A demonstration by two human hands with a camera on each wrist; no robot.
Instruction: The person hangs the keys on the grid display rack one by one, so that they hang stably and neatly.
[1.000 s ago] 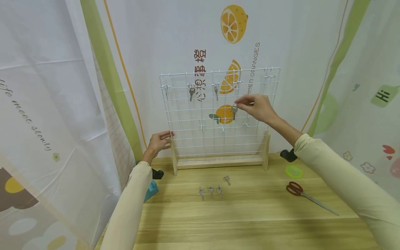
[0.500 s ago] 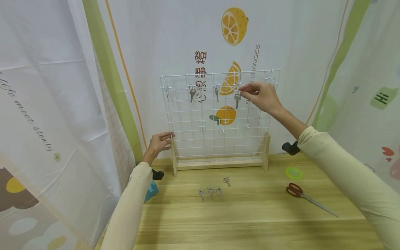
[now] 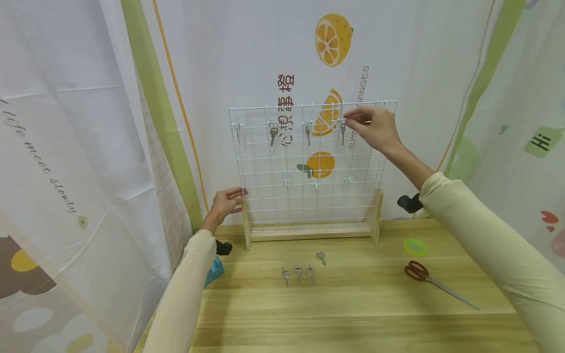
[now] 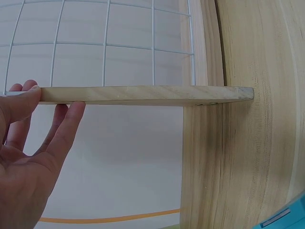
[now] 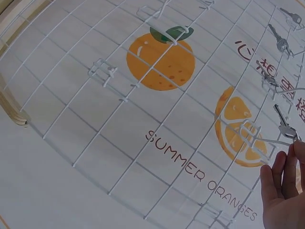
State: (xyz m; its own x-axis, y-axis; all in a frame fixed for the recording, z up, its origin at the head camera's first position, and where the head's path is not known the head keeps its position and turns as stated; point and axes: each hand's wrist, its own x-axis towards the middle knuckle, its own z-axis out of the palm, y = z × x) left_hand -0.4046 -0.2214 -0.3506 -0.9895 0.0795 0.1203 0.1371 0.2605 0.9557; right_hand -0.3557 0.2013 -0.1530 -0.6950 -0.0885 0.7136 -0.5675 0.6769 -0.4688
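Observation:
A white wire grid rack in a wooden stand (image 3: 311, 235) stands upright on the table. At its top right, my right hand (image 3: 377, 130) pinches the ring of a key (image 3: 343, 135) right at a white hook. In the right wrist view, the fingertips are at the ring beside the hook's prong (image 5: 271, 141), and the key (image 5: 285, 125) dangles blade outward. My left hand (image 3: 226, 203) grips the left wooden side post, thumb on one face and fingers on the other; the left wrist view shows this post (image 4: 143, 94) closely. More keys, such as one key (image 3: 273, 135), hang along the upper row.
Several ringed keys, among them a key (image 3: 321, 258), lie on the table before the rack. Red-handled scissors (image 3: 417, 271) and a yellow-green ring (image 3: 415, 247) lie at right. A blue object (image 3: 214, 270) sits by the left forearm. Bare hooks (image 3: 315, 185) are lower on the grid.
My right hand has risen and moved slightly right, carrying the key from mid-grid up to the hook in the upper row. The left hand has kept its grip on the post.

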